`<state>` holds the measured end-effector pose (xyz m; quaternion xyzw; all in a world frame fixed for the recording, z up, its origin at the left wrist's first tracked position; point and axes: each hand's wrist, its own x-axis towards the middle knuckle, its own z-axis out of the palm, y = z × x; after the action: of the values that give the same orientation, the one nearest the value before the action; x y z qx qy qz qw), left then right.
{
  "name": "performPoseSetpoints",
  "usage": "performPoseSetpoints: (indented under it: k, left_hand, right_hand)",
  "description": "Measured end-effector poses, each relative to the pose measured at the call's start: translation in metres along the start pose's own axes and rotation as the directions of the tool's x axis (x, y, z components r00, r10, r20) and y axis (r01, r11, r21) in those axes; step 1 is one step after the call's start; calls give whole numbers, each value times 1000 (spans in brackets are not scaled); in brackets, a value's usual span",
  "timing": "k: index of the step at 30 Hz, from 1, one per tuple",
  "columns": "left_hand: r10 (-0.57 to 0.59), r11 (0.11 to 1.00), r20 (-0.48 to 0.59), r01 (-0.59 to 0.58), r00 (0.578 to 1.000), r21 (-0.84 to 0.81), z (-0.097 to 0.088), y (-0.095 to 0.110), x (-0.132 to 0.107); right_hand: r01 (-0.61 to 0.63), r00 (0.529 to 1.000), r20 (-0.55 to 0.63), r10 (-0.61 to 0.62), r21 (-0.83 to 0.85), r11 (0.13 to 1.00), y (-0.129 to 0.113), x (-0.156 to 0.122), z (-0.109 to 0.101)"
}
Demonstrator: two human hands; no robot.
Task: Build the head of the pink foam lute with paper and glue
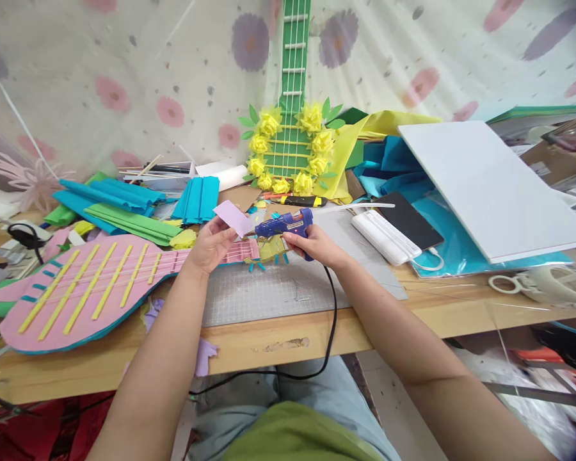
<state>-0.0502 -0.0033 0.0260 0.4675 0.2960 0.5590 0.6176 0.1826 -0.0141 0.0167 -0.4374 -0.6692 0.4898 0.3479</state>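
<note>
My left hand pinches a small lilac piece of paper by its lower edge. In my right hand is a blue hot glue gun, its nozzle pointing left, close to the paper; whether they touch I cannot tell. A long white glue stick juts out of the gun's back. Under both hands lies the neck of a pink paper instrument with yellow strips and strings; its olive end carries small blue pegs. A grey cutting mat is beneath.
A green paper instrument with yellow flowers stands against the curtain. Blue crepe paper and green paper lie left. A white power bank, a white board and scissors are right. The gun's black cord hangs over the table edge.
</note>
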Motion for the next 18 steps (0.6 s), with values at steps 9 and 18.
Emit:
performPoseSetpoints:
  k: [9, 18]
  left_hand:
    - [-17, 999, 0, 17, 1000, -47, 0, -1, 0]
    - [-18, 999, -7, 17, 1000, -40, -4, -4, 1]
  right_hand:
    - [3, 1000, -1, -3, -2, 1000, -2, -1, -2]
    - [19, 999, -31, -19, 23, 1000, 1, 1, -5]
